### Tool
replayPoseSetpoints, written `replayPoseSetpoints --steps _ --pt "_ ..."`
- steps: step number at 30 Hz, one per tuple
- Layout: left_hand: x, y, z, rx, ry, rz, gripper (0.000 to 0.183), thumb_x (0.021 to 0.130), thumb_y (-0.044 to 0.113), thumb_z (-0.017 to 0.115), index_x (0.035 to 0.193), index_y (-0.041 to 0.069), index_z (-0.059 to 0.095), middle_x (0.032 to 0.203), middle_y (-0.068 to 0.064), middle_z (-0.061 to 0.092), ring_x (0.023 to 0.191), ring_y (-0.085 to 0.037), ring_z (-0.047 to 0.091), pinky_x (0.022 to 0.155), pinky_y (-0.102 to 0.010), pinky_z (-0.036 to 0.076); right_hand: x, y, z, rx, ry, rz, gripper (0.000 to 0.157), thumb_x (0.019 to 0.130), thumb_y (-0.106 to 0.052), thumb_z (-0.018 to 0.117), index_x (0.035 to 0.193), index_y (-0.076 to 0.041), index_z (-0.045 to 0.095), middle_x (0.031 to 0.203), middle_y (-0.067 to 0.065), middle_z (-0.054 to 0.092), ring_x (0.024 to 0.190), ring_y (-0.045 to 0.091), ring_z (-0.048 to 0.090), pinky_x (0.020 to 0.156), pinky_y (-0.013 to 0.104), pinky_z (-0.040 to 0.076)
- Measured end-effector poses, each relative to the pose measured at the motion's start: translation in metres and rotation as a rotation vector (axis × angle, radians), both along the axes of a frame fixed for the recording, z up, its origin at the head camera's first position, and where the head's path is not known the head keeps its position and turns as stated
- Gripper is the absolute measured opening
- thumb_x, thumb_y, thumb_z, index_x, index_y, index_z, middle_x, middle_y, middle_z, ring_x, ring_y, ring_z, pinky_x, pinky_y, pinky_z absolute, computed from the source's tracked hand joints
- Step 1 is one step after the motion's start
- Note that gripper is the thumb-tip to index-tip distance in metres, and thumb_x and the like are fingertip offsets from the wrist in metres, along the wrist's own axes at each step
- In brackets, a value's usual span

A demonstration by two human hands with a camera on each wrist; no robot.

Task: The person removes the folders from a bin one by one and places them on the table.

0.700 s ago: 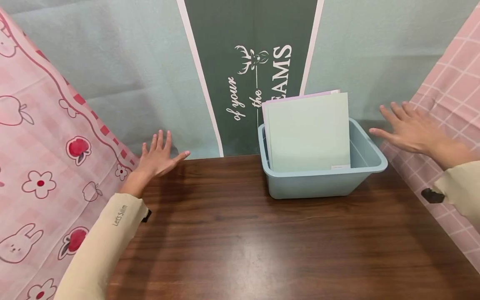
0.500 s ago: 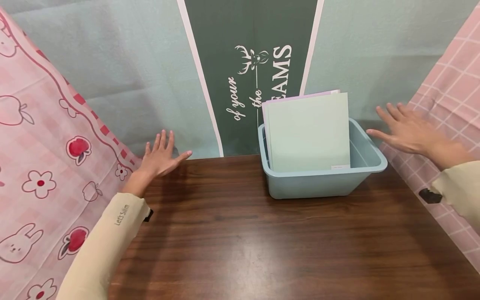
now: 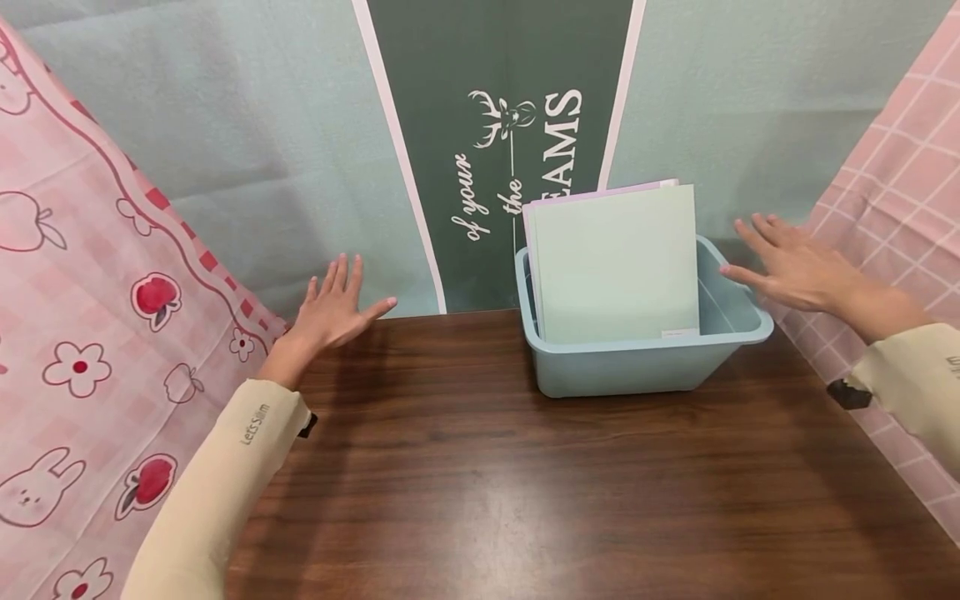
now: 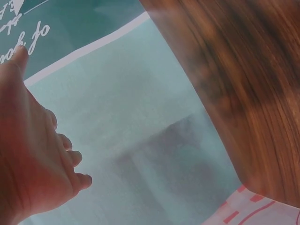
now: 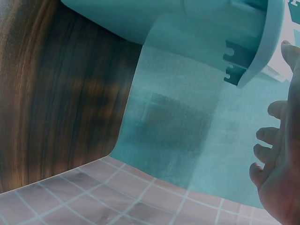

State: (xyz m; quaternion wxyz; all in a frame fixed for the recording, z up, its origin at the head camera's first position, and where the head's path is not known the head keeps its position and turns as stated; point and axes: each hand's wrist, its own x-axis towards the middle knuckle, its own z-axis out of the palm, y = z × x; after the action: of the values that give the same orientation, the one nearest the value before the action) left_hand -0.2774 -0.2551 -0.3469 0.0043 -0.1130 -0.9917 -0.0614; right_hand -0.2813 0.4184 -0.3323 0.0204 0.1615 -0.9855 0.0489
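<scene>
A light blue plastic bin [image 3: 622,371] stands at the back right of the brown table. Leaning upright inside it are a pale green folder [image 3: 618,262] and a lilac folder [image 3: 592,194] behind it. My left hand [image 3: 330,308] hovers near the back left, fingers straight and spread, with nothing in it. To the right of the bin, my right hand [image 3: 802,267] is also spread and holds nothing; its thumb tip appears close to the bin's right rim. In the right wrist view the bin [image 5: 197,28] is above and left of that hand.
The wood table [image 3: 480,475] spreads in front of the bin. A grey-green cloth with a dark band [image 3: 465,50] hangs at the back. Pink patterned cloth [image 3: 82,275] borders the left side, and pink checked cloth [image 3: 892,217] the right.
Both hands have moved slightly inward: the left hand to the right, the right hand to the left and a little lower, closer to the bin. The bin and folders stay in place.
</scene>
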Motion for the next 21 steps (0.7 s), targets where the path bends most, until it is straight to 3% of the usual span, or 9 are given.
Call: replayPoseSetpoints --steps 21 --pt "-0.01 0.029 0.003 -0.025 0.016 -0.031 0.105 0.086 0.083 0.024 0.157 0.012 -0.006 0.163 -0.015 -0.007 0.15 -0.033 -0.002 0.117 -0.059 0.002 0.004 -0.02 -0.005 0.008 -0.019 0.052 0.085 0.1 -0.051 0.042 0.156 -0.005 -0.002 0.161 0.024 -0.004 0.148 0.041 -0.005 0.118 0.056 -0.006"
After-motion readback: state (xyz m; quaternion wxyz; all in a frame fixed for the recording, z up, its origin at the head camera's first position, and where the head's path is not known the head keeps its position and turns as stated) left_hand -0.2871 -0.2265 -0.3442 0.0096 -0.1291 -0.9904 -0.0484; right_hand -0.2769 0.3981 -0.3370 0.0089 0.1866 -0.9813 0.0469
